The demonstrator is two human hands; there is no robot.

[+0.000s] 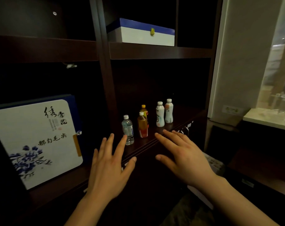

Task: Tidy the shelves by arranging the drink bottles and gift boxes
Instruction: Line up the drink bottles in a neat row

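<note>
We see five drink bottles standing upright on the middle shelf (187, 114) in the right-hand bay of a dark wooden cabinet. Nearest the front edge, on the left, is the water bottle (128, 132), clear with a white cap. Just beside it to the right stands the front amber bottle (142, 126), also white-capped. Close behind that is the back amber bottle (144, 110) with a yellow cap, partly hidden. Further right and deeper in, the left white bottle (160, 115) and the right white bottle (169, 111) stand side by side, nearly touching.

On the shelf above lies the small gift box (143, 35), white with a blue lid and a gold clasp facing us. In the left-hand bay the large gift box (36, 141) stands leaning back, its white face showing blue flowers and black writing.

Our left hand (108, 167) hovers palm down before the shelf's front edge, fingers straight and spread, holding nothing. Its forefinger tip overlaps the foot of the water bottle, and we cannot tell whether it touches. Our right hand (182, 155) is likewise flat and spread, holding nothing, its fingertips over the front edge just below the white bottles.

Off to the right, a pale counter (268, 118) sits beside a white wall.
</note>
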